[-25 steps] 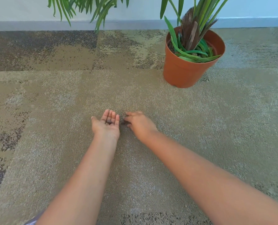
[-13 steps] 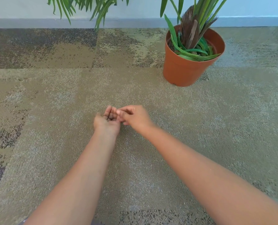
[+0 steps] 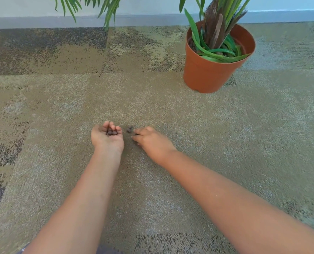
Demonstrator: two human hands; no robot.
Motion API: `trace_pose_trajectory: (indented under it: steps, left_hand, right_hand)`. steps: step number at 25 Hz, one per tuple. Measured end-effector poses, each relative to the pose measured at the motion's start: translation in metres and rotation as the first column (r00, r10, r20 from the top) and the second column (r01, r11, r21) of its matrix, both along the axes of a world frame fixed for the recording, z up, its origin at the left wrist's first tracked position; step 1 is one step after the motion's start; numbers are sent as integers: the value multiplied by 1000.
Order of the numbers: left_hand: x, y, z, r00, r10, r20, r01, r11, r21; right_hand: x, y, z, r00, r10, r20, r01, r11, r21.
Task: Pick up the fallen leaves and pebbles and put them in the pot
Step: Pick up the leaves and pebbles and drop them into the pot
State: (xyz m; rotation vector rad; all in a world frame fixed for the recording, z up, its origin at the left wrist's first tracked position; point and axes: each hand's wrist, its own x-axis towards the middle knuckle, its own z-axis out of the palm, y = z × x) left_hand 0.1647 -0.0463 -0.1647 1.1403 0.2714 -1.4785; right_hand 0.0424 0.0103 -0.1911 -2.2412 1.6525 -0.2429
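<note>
Your left hand [image 3: 107,137] lies palm up low over the carpet [image 3: 171,180], its fingers [image 3: 110,126] curled loosely upward into a cup. A few dark brown pebbles [image 3: 112,133] sit in that cupped palm, against the base of the fingers.

Your right hand [image 3: 150,140] is just to the right of it, palm down, knuckles toward you. Its fingertips [image 3: 135,134] are drawn close together and reach down to the carpet. Whether they pinch anything there you cannot tell, since the spot beneath them is dark and small.

Between your two hands, a little ahead of the right fingertips, two loose pebbles [image 3: 129,128] rest on the carpet, touching each other and apart from both hands.

The orange pot [image 3: 207,74] stands upright on the carpet well beyond your right hand, toward the wall [image 3: 24,8]. It holds a plant [image 3: 216,33] with long green leaves and a brown fibrous stem, and several leaves droop over the near rim. More green fronds [image 3: 106,8] hang into view at the top, left of the pot.
</note>
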Motion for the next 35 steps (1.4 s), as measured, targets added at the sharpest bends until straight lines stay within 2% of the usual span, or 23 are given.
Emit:
trace_pose_trajectory:
  steps: [2, 4, 5, 6, 8, 10, 11, 12, 13, 14, 15, 16, 17, 19, 21, 23, 26, 29, 31, 33, 35]
  left_hand:
    - [4, 1, -1, 1000, 22, -18, -22, 1000, 4]
    - [5, 3, -1, 999, 31, -30, -31, 1000, -4]
    - [4, 2, -1, 999, 30, -25, -30, 999, -9]
    - [1, 1, 0, 1000, 23, -19, -23, 1000, -11]
    - [-5, -2, 2, 999, 6, -38, -6, 1000, -14]
    - [-1, -4, 4, 995, 9, -103, -10, 1000, -6]
    - [-3, -4, 5, 993, -8, -114, 6, 1000, -11]
    - [-3, -5, 6, 994, -25, -104, 24, 1000, -14]
    - [-2, -6, 8, 996, -37, -83, 36, 999, -10]
    - [-1, -7, 10, 998, -43, -55, 43, 999, -5]
    - [2, -9, 11, 998, -42, -36, 42, 999, 1]
    - [5, -10, 11, 999, -29, -25, 30, 1000, 6]
    - [8, -11, 12, 1000, -8, -18, 9, 1000, 12]
    - [12, -12, 13, 999, 31, -14, -30, 999, 27]
    - [13, -12, 14, 998, 62, -21, -61, 998, 31]
    - [15, -10, 13, 996, 88, -21, -87, 996, 31]
    - [21, -5, 11, 995, 102, -20, -101, 994, 46]
    - [14, -2, 12, 996, 84, -37, -82, 995, 52]
    - [7, -1, 13, 997, 55, -51, -53, 997, 54]
    - [2, 2, 15, 997, 19, -68, -15, 998, 58]
    - [1, 3, 16, 997, 2, -73, 3, 998, 67]
  right_hand:
    - [1, 2, -2, 999, 9, -34, -8, 1000, 10]
    - [-1, 0, 3, 979, -171, 111, 169, 985, 26]
    - [-1, -2, 9, 920, -290, 262, 286, 957, 57]
    - [2, -5, 17, 825, -367, 429, 351, 929, 119]
    - [12, -12, 30, 636, -391, 665, 280, 920, 274]
    - [28, -15, 37, 538, -378, 753, 139, 921, 363]
    - [29, -15, 39, 500, -404, 766, 152, 912, 381]
    - [25, -17, 37, 496, -433, 753, 221, 901, 373]
    - [19, -20, 35, 574, -439, 692, 314, 898, 309]
    - [13, -23, 31, 743, -400, 536, 353, 915, 195]
    - [10, -24, 28, 883, -317, 347, 288, 948, 133]
    - [10, -24, 23, 961, -205, 185, 182, 974, 133]
    - [14, -23, 19, 988, -116, 101, 96, 978, 187]
    - [20, -19, 11, 999, -33, 13, 29, 970, 242]
    - [20, -19, 9, 995, -5, -100, 19, 989, 149]
    - [16, -20, 11, 989, -43, -143, 53, 997, 63]
    - [11, -25, 12, 984, -114, -135, 123, 990, 65]
    - [-4, -34, 14, 974, -200, -102, 207, 976, 69]
    - [-17, -37, 15, 942, -335, -32, 336, 933, 130]
    - [-28, -34, 14, 835, -527, 158, 485, 841, 239]
    - [-33, -25, 12, 759, -594, 267, 525, 801, 288]
